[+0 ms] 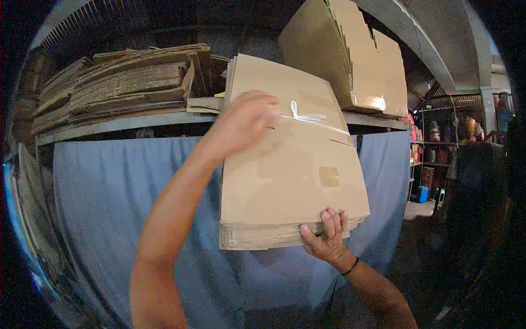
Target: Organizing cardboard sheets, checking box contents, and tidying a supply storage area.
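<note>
A thick bundle of flattened cardboard boxes point(296, 181) hangs tilted before me, in front of the shelf. White plastic string point(309, 117), knotted in a bow, runs across its upper part. My right hand point(327, 237) grips the bundle's lower edge near the right corner, with fingertips on the front face. At the upper left side, my left hand point(245, 122) lies over the cardboard close to the string. Motion smears its fingers, so their grip cannot be made out. A small square patch of brown tape point(329, 176) shows on the front sheet.
Behind the bundle runs a shelf edge point(126, 125) with a blue-grey curtain point(126, 208) below it. Stacked flat cardboard point(126, 82) fills the shelf's left. Taller cardboard sheets point(378, 66) stand at the upper right. Racks with jars point(435, 131) and a blue container point(422, 194) are farther right.
</note>
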Available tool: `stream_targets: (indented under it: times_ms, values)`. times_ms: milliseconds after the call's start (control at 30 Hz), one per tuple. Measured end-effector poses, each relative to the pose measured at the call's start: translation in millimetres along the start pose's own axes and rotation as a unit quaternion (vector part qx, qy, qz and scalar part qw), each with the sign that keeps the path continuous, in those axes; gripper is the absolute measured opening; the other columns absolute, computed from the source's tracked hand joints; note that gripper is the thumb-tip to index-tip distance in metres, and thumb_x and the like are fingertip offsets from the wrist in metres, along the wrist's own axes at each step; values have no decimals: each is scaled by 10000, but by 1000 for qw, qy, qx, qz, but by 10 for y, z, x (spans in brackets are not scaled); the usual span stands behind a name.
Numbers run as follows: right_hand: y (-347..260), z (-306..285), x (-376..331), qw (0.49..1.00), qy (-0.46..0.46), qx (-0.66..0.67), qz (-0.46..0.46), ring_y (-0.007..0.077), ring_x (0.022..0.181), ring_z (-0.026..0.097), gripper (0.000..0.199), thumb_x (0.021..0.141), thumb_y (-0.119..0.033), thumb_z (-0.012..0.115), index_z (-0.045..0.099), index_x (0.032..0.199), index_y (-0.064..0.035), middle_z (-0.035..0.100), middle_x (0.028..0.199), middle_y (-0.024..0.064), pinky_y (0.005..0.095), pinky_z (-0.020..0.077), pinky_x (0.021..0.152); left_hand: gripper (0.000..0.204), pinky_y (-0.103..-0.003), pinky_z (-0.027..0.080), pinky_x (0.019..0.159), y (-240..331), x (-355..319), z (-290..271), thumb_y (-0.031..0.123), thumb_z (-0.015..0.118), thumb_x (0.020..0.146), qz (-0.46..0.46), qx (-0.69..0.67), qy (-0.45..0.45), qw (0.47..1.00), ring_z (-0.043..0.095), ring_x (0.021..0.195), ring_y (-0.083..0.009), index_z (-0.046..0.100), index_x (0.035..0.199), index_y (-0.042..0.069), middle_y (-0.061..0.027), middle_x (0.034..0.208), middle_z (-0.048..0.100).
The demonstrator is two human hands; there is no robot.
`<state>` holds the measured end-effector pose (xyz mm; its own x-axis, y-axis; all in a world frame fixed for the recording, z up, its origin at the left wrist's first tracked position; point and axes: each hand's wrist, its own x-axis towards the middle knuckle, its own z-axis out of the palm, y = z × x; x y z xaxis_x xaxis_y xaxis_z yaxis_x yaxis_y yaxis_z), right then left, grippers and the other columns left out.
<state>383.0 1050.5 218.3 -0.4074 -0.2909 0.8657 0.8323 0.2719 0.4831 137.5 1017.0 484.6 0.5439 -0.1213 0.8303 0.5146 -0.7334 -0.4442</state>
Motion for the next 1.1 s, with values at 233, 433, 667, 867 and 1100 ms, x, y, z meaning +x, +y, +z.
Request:
stream_targets:
  times_ms: [233, 433, 667, 867, 1100]
  values:
    - [-25, 108, -66, 1000, 8, -5, -14, 348, 1195, 394, 426, 762, -270, 657, 544, 1162, -361, 392, 1227, 162, 578, 151, 1072, 374, -456, 389, 932, 55, 353, 491, 295, 566, 859, -86, 295, -147, 940, 503, 1108, -323, 552, 1156, 67, -169, 1120, 575]
    - [-13, 207, -198, 1000, -1, -11, -11, 336, 1200, 378, 473, 773, -308, 657, 496, 1209, -396, 385, 1232, 152, 582, 160, 1065, 324, -464, 406, 920, -13, 421, 638, 287, 534, 884, -157, 287, -239, 914, 519, 1116, -314, 586, 1120, 71, -166, 1130, 587]
    - [80, 198, -334, 1000, 6, -12, -14, 353, 1231, 348, 515, 759, -333, 680, 476, 1228, -394, 373, 1253, 159, 594, 167, 1064, 343, -452, 464, 843, 268, 432, 659, 385, 626, 788, -220, 179, -191, 940, 604, 992, -339, 689, 901, 67, -159, 1044, 641]
    - [190, -196, -880, 999, -30, 37, -4, 408, 1134, 422, 456, 754, -299, 686, 498, 1163, -373, 357, 1256, 198, 651, 237, 994, 379, -465, 489, 699, 570, 224, 980, 444, 611, 780, -177, 61, -27, 982, 621, 802, -353, 694, 734, 76, -160, 831, 638]
    - [-87, -1094, -1583, 978, -209, -7, 4, 401, 1036, 496, 297, 871, -326, 581, 530, 1162, -296, 427, 1223, 260, 627, 300, 956, 364, -461, 464, 667, 1358, -42, 1360, 399, 588, 815, -170, -48, -70, 982, 594, 759, -341, 654, 683, 66, -136, 803, 595]
